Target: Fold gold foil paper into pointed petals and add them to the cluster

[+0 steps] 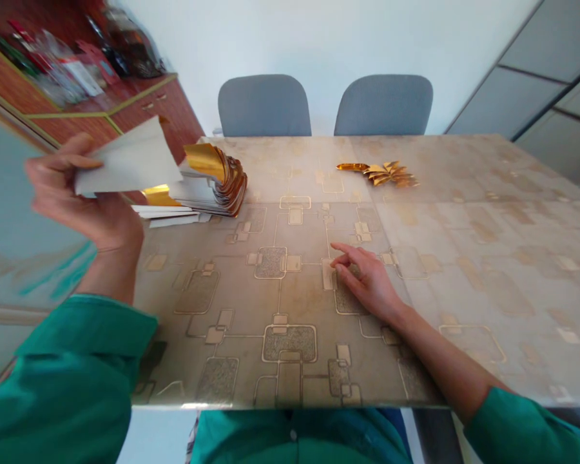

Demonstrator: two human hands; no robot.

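We have one loose sheet (133, 158) up in the left hand (84, 187), above the left side of the table (241, 303). We see its plain white face toward us, flat and matte, with a bit of golden brown at the top right corner (too small for us to tell if that is a fold or the other face). Its outline is four-sided, narrowing to a point at lower right. The left hand is clamped on the sheet's left edge, fingers along the edge and thumb side upward.

Just past the sheet's lower right corner we get the stack (229, 187): many thin layers, white toward the left, shiny gold to copper at the right end, where they curl up and over. Lower white layers stick out unevenly to the left.

The right hand (365, 277) holds nothing; we read the index finger as stretched out, the others loosely bent. It is low over the patterned tabletop; we cannot tell if it touches. Hands are well apart.

Farther back, right of centre, we note shiny gold folded pieces (391, 174), pointed and bunched in a fanned row. Behind the table we log two grey chairs (264, 106).
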